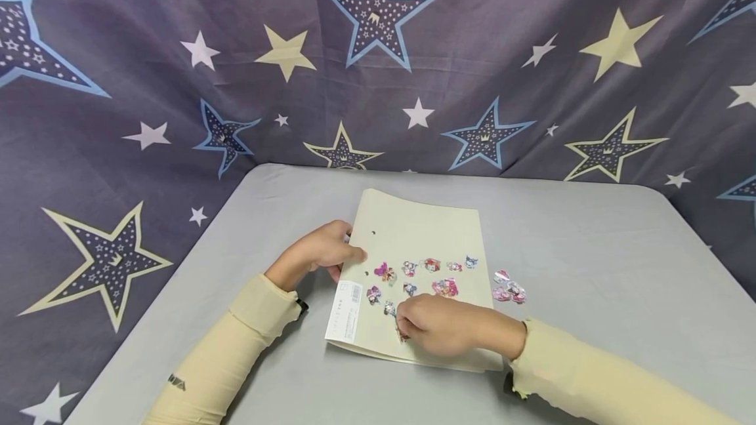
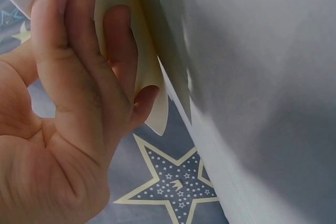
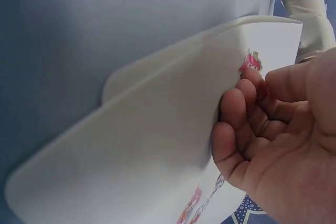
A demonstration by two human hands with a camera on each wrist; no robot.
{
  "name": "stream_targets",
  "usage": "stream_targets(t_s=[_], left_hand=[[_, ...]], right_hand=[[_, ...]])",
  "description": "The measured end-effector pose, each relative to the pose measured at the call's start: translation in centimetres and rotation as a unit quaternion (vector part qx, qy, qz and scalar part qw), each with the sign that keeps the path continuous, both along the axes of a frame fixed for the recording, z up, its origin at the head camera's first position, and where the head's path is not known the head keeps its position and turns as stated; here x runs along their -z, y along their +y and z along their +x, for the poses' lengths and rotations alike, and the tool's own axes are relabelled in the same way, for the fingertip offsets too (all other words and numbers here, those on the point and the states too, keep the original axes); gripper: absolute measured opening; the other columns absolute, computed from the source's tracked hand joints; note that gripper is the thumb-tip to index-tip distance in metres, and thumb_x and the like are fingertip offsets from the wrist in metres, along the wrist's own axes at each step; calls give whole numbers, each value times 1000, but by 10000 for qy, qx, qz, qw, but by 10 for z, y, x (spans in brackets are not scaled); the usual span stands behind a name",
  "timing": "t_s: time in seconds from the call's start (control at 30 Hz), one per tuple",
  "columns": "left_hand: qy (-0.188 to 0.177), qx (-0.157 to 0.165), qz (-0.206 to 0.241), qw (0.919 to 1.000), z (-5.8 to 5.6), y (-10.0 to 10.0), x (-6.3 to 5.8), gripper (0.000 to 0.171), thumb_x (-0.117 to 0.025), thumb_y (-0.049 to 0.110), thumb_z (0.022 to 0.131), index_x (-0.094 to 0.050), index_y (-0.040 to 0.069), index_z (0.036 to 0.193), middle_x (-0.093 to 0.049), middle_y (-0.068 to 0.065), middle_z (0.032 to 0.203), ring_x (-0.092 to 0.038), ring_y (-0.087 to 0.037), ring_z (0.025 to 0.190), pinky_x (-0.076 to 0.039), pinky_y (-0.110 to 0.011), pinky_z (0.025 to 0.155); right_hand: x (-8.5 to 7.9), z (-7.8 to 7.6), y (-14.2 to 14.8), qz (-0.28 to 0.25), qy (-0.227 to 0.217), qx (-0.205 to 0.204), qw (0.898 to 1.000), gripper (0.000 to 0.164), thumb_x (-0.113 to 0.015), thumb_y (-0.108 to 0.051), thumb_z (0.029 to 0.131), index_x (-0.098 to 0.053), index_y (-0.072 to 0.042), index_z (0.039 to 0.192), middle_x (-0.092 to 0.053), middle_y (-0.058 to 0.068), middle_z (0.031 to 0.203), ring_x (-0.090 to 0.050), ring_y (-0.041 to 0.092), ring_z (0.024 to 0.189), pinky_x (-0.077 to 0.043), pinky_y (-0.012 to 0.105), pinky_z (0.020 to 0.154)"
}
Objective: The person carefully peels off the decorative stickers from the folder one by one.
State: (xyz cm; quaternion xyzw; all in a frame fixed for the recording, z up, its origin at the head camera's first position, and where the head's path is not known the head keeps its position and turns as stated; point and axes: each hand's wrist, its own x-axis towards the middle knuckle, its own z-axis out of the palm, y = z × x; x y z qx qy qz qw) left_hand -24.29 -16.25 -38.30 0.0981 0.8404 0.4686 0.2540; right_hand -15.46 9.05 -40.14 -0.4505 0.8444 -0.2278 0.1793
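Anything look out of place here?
One thing: a small sticker cluster lies on the table, just right of the cream folder, while most other stickers are on it. Possibly spares. No spill visible.

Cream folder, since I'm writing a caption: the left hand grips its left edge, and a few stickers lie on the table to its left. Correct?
Not quite: the head view shows those stickers on the table to the right of the cream folder. The left hand does grip its left edge.
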Motion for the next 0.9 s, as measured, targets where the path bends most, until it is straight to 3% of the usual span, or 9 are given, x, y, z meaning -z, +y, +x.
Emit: stream_targets(t_s=[0.1,0.23,0.33,0.57,0.9], left_hand=[[13,22,-1,10000,0,-1,0,30,-65,4,93,-52,-12,115,-72,-21,83,-71,-27,60,-61,-37,49],[19,51,45,10000,2,-1,-2,30,-65,4,93,-53,-13,115,-72,-22,84,-71,-27,60,-61,-37,49],[5,48,59,10000,2,-1,-3,30,-65,4,93,-52,-13,115,-72,-22,84,-71,-27,60,-61,-37,50],[14,19,28,10000,1,0,-1,31,-65,4,93,-52,-13,116,-72,-22,84,-71,-27,60,-61,-37,50],[167,2,-17,9999,3,1,-4,34,-65,4,93,-52,-13,120,-72,-20,82,-71,-27,59,-60,-36,47]], right_hand=[[-1,5,-2,35,22,258,9997,25,-57,-23,105,-57,-18,81,-47,-10,71,-44,3,68,-42,20,62],[-1,13,-4,223,381,475,9979,30,-66,-33,100,-53,-20,76,-46,-10,68,-42,3,62,-39,21,55],[-2,17,-7,332,685,480,9959,26,-68,-27,98,-54,-19,78,-47,-11,69,-42,3,63,-40,21,56],[-3,19,-6,375,928,334,9944,22,-65,-10,95,-54,-17,77,-45,-10,69,-41,4,64,-41,21,58],[-13,15,-4,925,1550,-63,9836,13,-65,-17,98,-59,-14,87,-49,-9,74,-46,7,68,-47,25,66]])
